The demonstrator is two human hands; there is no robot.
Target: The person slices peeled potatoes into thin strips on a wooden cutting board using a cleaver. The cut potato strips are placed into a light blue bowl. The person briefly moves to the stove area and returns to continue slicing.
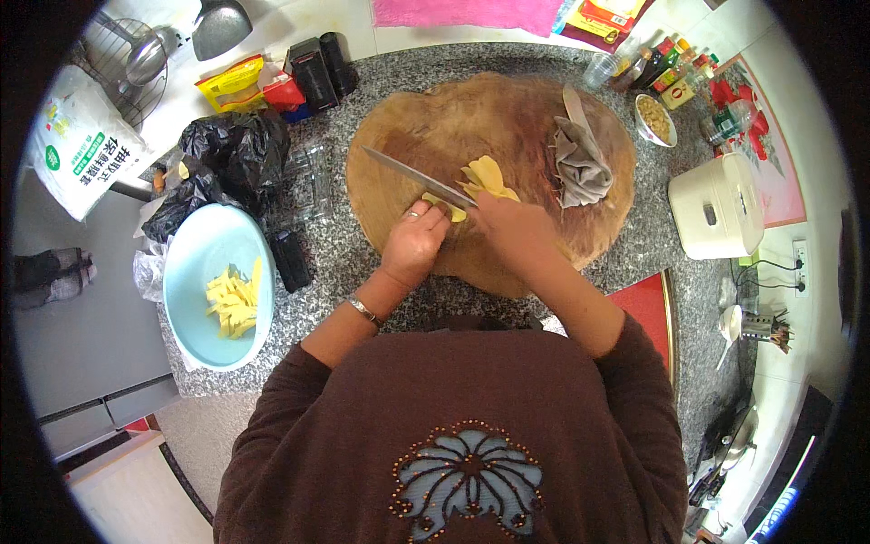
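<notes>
My right hand (513,228) grips a kitchen knife (414,175), its handle hidden in the fingers. The blade points up and left over a large wooden chopping board (414,122). With bent fingers, my left hand (416,241) presses down on a yellow piece, probably potato (458,215), against the near side of the blade. Beyond the knife, more thin yellow slices (488,174) lie in a loose pile near my right hand. A crumpled grey cloth (581,170) rests on the board's right part, with a pale flat blade or handle (574,107) beside it.
At the left, a light blue basin (183,285) holds yellow strips (233,302). Black plastic bags (238,153) and a black tray-like object (291,260) are near it. Right of the board stand a bowl of chopped food (655,120), several bottles (669,68) and a cream-coloured container (714,207).
</notes>
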